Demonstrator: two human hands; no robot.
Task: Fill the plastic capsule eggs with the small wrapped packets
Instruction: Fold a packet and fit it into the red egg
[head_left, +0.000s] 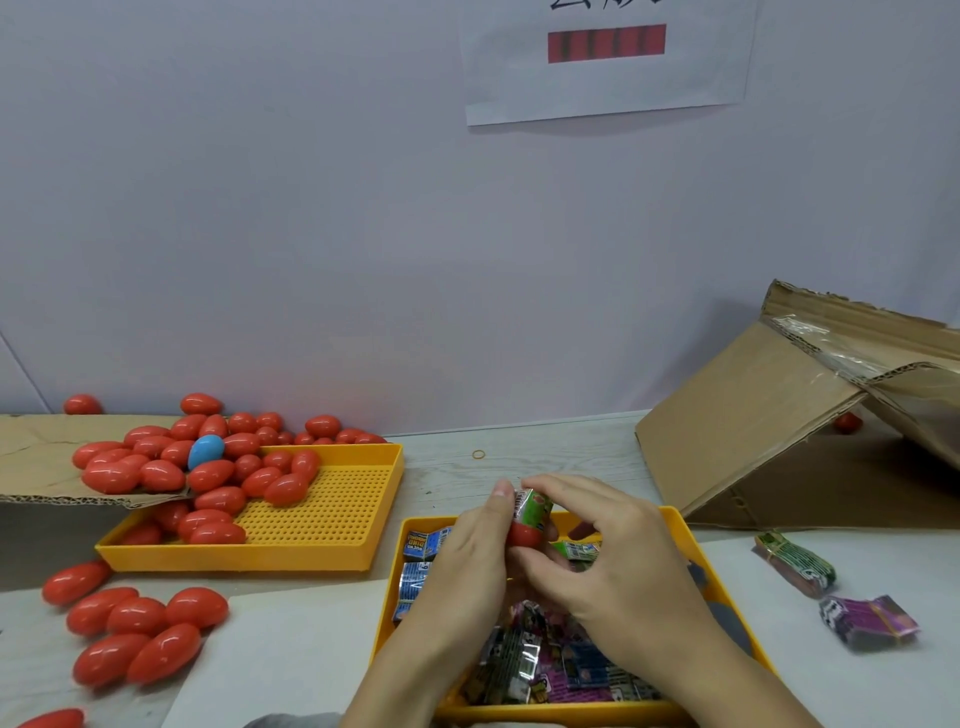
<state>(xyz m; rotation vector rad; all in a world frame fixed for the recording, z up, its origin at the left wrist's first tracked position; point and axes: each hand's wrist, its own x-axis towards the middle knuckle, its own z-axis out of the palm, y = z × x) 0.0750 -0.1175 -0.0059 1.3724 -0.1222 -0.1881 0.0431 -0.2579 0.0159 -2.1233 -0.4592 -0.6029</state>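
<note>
Two hands meet over the near orange tray (691, 540), which holds a heap of small wrapped packets (540, 660). My left hand (467, 561) grips a red egg half (524, 535) from the side, and my right hand (613, 561) pinches a green packet (535, 506) that stands in its open mouth. I judge that I am at the stuffing step: the packet is only partly inside. Next it needs a firm push down, then the other half to close, but I cannot see that half. Further left, red capsule eggs (135, 634) lie loose on the table, and more fill the far perforated tray (332, 499), with one blue egg (205, 451).
</note>
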